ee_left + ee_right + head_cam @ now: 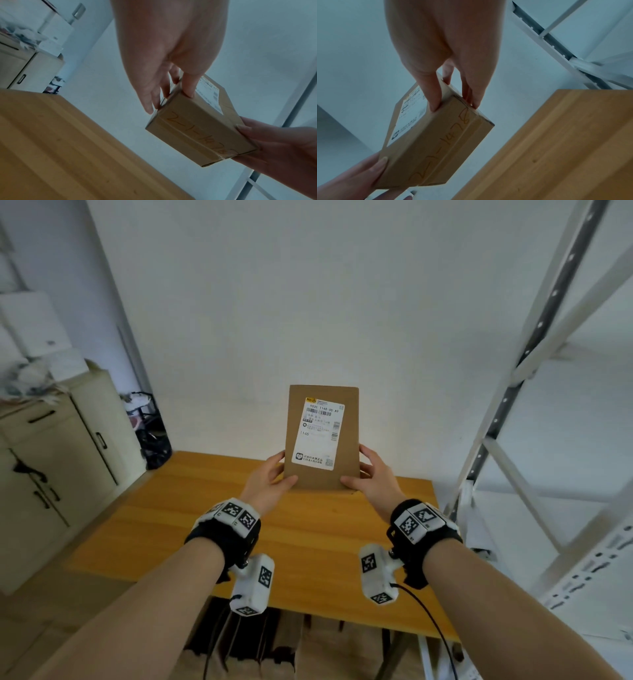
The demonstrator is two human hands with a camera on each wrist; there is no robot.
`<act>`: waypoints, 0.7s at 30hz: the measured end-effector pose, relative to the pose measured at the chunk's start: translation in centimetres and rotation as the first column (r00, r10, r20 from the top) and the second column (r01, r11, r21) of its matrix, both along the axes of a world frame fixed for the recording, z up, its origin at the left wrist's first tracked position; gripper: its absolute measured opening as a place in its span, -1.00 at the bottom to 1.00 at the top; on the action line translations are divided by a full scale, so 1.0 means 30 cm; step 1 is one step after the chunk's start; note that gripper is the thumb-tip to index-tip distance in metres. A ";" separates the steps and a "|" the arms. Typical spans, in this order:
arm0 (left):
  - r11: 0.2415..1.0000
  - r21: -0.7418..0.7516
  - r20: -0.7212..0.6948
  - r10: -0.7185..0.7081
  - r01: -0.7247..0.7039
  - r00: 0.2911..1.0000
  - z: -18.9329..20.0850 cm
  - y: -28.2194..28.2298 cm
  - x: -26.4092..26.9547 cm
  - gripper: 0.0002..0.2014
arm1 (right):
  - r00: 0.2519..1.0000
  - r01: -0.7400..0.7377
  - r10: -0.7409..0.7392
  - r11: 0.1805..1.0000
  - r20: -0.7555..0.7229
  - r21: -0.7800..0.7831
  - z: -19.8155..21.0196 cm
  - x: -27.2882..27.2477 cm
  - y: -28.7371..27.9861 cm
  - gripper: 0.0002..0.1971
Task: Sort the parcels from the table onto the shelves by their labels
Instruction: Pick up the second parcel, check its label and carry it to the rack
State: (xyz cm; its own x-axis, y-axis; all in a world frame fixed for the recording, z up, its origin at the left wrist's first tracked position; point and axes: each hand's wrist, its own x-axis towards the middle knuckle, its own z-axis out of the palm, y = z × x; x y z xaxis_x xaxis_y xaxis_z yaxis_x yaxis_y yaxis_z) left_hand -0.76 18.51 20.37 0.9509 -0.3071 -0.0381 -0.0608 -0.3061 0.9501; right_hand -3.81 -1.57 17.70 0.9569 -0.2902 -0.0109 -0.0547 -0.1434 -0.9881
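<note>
A flat brown cardboard parcel is held upright above the far part of the wooden table, its white shipping label facing me. My left hand grips its lower left edge, thumb on the front and fingers behind. My right hand grips the lower right edge the same way. In the left wrist view the parcel shows a handwritten number on its bottom side, with my left hand pinching one end. The right wrist view shows the parcel pinched by my right hand.
A white metal shelf rack stands at the right, close to the table's right edge. A beige cabinet with clutter on top stands at the left. Dark bags sit in the corner behind the table. Cardboard boxes lie under the table's near edge.
</note>
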 end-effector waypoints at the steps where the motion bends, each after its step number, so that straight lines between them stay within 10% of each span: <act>1: 1.000 0.002 0.009 0.003 -0.003 1.000 0.017 0.000 -0.010 -0.33 | 1.000 -0.002 0.002 1.000 0.016 -0.006 0.019 -0.011 0.000 -0.18; 21: 0.999 -0.004 0.087 0.035 -0.035 0.996 0.096 -0.006 -0.191 -0.34 | 0.997 -0.007 0.009 1.000 0.074 -0.031 0.129 -0.212 -0.012 -0.20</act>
